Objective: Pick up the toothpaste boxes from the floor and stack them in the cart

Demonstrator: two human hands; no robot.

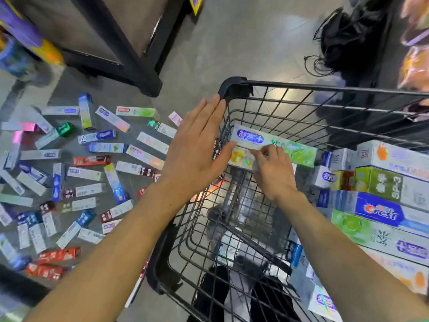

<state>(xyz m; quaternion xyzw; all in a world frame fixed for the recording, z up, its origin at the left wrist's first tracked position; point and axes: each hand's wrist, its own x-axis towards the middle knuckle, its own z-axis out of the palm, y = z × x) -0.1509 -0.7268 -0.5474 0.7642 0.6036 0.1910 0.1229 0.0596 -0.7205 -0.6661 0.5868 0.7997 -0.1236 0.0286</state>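
Grey shop floor [232,43] stretches beyond our hands, with loose toothpaste boxes [76,173] scattered on it to the left of our left hand [197,152]. That hand is flat, fingers straight, hovering over the left rim of the black wire cart [301,89]. Our right hand [274,175] pinches a green-and-white box [276,141] inside the cart. To its right, stacked boxes [380,205] lie against the cart's side.
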